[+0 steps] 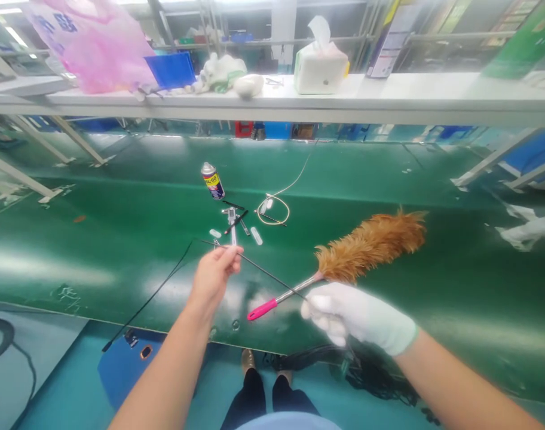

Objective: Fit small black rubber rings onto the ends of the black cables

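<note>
We look down on a wide green conveyor belt (pixel 120 239), with a long white shelf (pixel 411 98) running above it. On that shelf sit a pink plastic bag (pixel 97 48), a blue bin (pixel 171 68) and a white tissue box (pixel 320 68).

Over the belt's near edge lies a feather duster (pixel 371 245), its brown plume pointing up and right, its metal shaft ending in a pink grip (pixel 262 309). Our right hand (pixel 357 319), in a white glove, is curled just beside the shaft (whether the fingers actually close on it we cannot tell).

Our bare left hand (pixel 214 272) pinches a thin black cable (pixel 165 283) between thumb and fingertips; the cable trails down-left off the belt edge and also runs right, under the duster's shaft.

Further up the belt stands a small spray can (pixel 213 181), tilted. Near it lie a cream wire loop (pixel 276 206), a caliper-like tool (pixel 232 224) and a few small white pieces (pixel 256 235).
</note>
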Available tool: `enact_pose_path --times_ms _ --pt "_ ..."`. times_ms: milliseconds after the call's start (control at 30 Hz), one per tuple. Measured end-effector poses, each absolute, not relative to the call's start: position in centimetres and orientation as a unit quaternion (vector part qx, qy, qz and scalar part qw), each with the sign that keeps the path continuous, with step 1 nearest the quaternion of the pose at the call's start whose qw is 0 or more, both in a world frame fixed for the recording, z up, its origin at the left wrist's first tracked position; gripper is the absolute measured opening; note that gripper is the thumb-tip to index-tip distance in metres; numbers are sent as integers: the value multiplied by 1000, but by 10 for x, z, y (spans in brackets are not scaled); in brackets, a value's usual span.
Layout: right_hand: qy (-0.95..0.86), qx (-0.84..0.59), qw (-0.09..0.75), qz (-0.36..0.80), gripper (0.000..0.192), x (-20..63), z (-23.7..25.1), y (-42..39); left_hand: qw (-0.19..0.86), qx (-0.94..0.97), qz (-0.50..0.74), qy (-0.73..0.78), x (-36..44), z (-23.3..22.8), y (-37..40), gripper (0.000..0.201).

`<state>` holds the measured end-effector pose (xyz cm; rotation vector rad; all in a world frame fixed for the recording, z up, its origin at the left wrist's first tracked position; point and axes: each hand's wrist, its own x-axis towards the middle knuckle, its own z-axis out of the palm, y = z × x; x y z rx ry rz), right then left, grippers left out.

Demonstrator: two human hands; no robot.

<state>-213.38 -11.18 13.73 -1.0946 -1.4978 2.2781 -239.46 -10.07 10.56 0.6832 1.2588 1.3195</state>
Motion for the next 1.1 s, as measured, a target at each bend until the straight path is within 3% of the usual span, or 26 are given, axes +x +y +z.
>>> enact_pose_path --times_ms 233,700,933,1100 --pt "-426 -406 122 799 34 -2118 130 -121 606 303 525 515 -2407 108 -94 30" --pt "-405 -346 152 832 35 -2143 128 -108 549 373 500 556 -2359 129 -116 25" --pt "-553 -400 187 707 26 -2162 144 -97 491 383 520 585 -2340 127 -105 17" --pt "-608 -406 129 670 27 -2129 128 -105 481 373 527 593 -2352 126 -99 20"
